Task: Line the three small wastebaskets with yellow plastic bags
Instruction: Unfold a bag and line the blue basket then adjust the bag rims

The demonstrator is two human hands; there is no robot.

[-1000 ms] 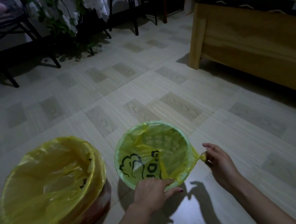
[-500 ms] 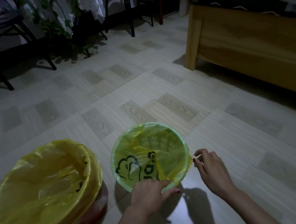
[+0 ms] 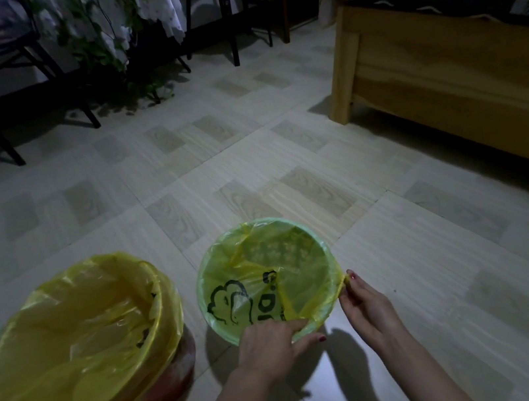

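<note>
At green wastebasket (image 3: 314, 237) rim, right hand (image 3: 366, 302) again pinching yellow bag (image 3: 304, 284), left hand (image 3: 271, 341) gripping near edge.

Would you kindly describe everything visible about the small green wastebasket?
The small green wastebasket is round, seemingly plastic, and stands upright on the floor beside a larger lined basket. A thin yellow bag with black print lines it, folded over the rim. The left hand holds the near rim; the right hand pinches the bag's edge at the right.

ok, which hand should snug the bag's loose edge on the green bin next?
Right hand: it already pinches the yellow bag's slack at the rim, while the left hand steadies the green wastebasket's near edge.
</note>
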